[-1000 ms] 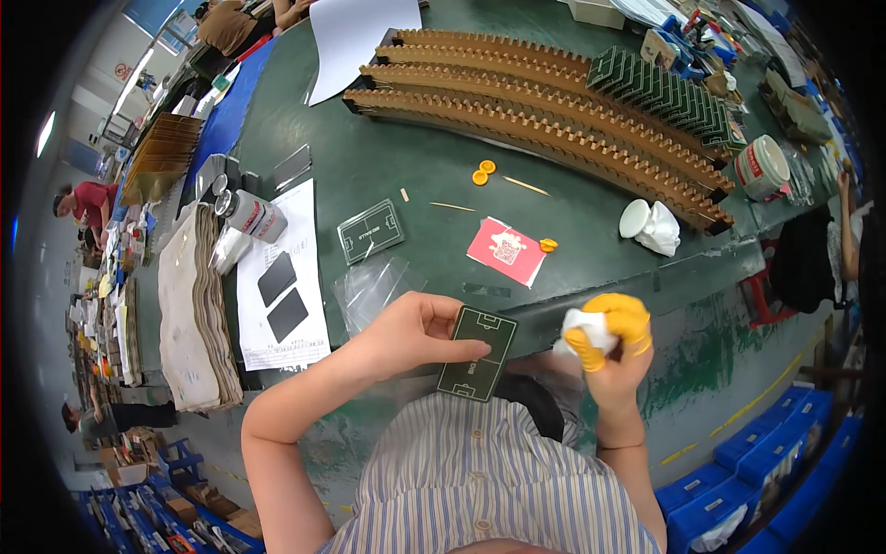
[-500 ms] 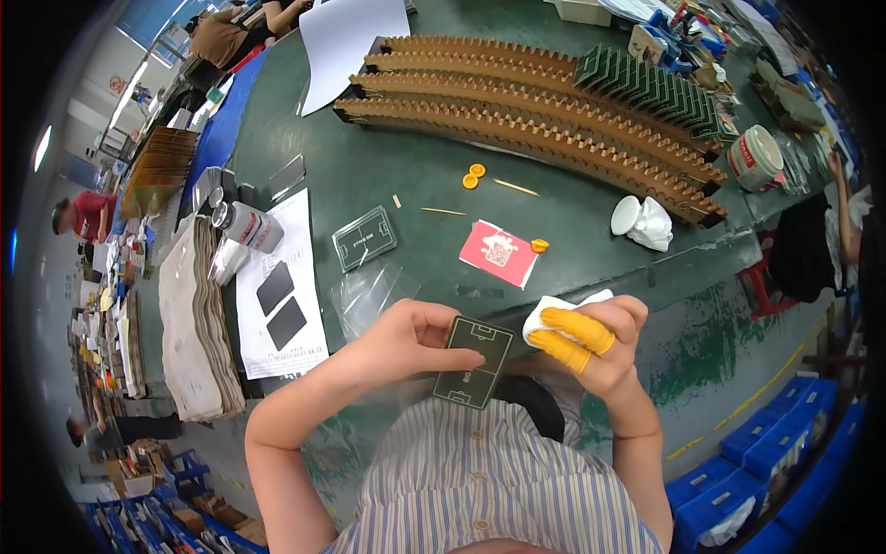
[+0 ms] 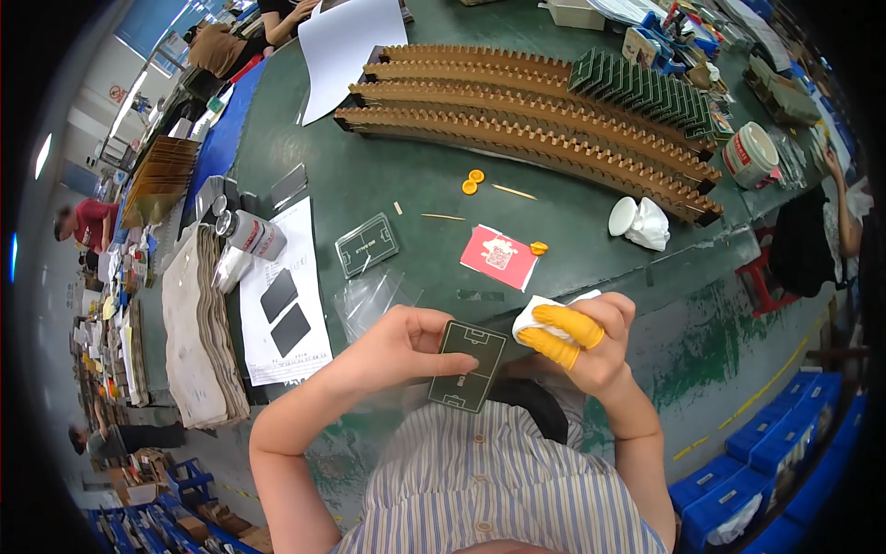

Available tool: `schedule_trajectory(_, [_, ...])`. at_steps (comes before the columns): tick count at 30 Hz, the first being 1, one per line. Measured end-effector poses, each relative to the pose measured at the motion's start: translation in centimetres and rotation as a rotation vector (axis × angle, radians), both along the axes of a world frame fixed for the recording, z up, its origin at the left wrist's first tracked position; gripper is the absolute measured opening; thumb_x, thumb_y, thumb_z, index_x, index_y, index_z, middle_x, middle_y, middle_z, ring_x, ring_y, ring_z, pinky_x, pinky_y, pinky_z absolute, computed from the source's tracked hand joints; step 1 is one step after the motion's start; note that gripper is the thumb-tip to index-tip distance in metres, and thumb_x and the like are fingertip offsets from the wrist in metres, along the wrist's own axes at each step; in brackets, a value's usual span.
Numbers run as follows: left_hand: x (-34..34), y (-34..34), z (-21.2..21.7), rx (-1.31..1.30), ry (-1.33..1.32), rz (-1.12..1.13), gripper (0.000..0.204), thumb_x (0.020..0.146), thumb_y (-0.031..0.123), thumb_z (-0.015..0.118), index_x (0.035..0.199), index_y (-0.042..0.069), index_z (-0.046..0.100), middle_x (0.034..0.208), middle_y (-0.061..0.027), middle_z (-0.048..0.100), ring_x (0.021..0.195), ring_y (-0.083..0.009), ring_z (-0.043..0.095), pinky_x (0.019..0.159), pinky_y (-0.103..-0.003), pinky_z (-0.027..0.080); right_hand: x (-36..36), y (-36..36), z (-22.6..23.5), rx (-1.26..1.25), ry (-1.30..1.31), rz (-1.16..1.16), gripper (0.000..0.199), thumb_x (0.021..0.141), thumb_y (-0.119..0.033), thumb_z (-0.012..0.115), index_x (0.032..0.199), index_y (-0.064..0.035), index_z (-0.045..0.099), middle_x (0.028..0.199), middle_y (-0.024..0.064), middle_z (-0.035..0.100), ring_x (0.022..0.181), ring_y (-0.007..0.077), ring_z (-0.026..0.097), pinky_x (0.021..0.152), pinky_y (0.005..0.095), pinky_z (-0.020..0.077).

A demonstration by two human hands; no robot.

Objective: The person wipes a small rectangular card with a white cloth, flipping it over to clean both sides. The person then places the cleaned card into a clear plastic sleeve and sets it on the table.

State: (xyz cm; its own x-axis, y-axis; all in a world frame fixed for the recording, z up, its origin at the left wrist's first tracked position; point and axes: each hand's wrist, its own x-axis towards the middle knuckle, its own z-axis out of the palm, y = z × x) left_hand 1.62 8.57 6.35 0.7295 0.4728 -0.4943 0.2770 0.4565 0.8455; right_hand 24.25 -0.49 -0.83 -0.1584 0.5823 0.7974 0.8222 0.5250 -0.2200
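Holding a dark green board (image 3: 468,366) close above the lap, between both hands at the near edge of the green table (image 3: 415,175).

The left hand (image 3: 392,346) pinches the board's left edge and top. The right hand (image 3: 586,342), two fingers capped in yellow, clutches a white cloth (image 3: 535,314) just beside the board's upper right corner. A clear bag (image 3: 369,300) lies near.

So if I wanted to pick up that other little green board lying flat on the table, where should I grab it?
Probably by its two long edges, coming straight down from above. The green board lies flat on the green table, so only its thin rim gives fingers a hold. Its edges look free, though a clear plastic bag lies just beside it nearer the person. Pinching the rim also keeps fingers off the printed face.
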Motion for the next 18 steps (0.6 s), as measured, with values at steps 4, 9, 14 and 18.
schedule_trajectory(4, [0.4,-0.2,0.6,0.003,0.013,0.097,0.019,0.076,-0.001,0.071,0.094,-0.003,0.066,0.086,-0.0040,0.069,0.074,-0.0040,0.060,0.066,-0.019,0.046,0.2,0.1,-0.6,-0.038,0.174,0.003,0.028,0.063,-0.011,0.070,0.091,-0.0153,0.073,0.100,0.0007,0.064,0.090,0.0195,0.053,0.074,0.0339,0.0425])
schedule_trajectory(9, [-0.4,0.2,-0.1,0.017,0.023,0.060,0.025,0.082,-0.001,0.065,0.107,-0.004,0.062,0.099,-0.0072,0.067,0.087,-0.0097,0.063,0.079,-0.024,0.050,-0.4,0.2,-0.7,-0.216,0.560,0.100,0.027,0.074,0.002,0.061,0.096,-0.0097,0.071,0.101,0.0085,0.061,0.091,0.0250,0.057,0.077,0.0350,0.0480])
schedule_trajectory(14, [-2.1,0.3,0.0,0.062,-0.008,0.159,0.027,0.082,0.001,0.066,0.108,-0.004,0.061,0.099,-0.0072,0.068,0.085,-0.0092,0.063,0.078,-0.024,0.050,-1.5,1.8,-0.3,-0.308,0.668,0.213,0.028,0.077,0.005,0.058,0.099,-0.0079,0.070,0.102,0.0112,0.060,0.094,0.0264,0.058,0.082,0.0369,0.0488])
schedule_trajectory(18, [-5.6,0.3,1.4,0.105,-0.014,0.267,0.028,0.082,0.003,0.067,0.108,-0.003,0.062,0.097,-0.0067,0.068,0.083,-0.0093,0.064,0.076,-0.024,0.051,-3.1,4.8,1.6,-0.341,0.493,0.310,0.032,0.074,0.007,0.059,0.100,-0.0090,0.070,0.103,0.0120,0.060,0.093,0.0263,0.059,0.082,0.0368,0.0488])
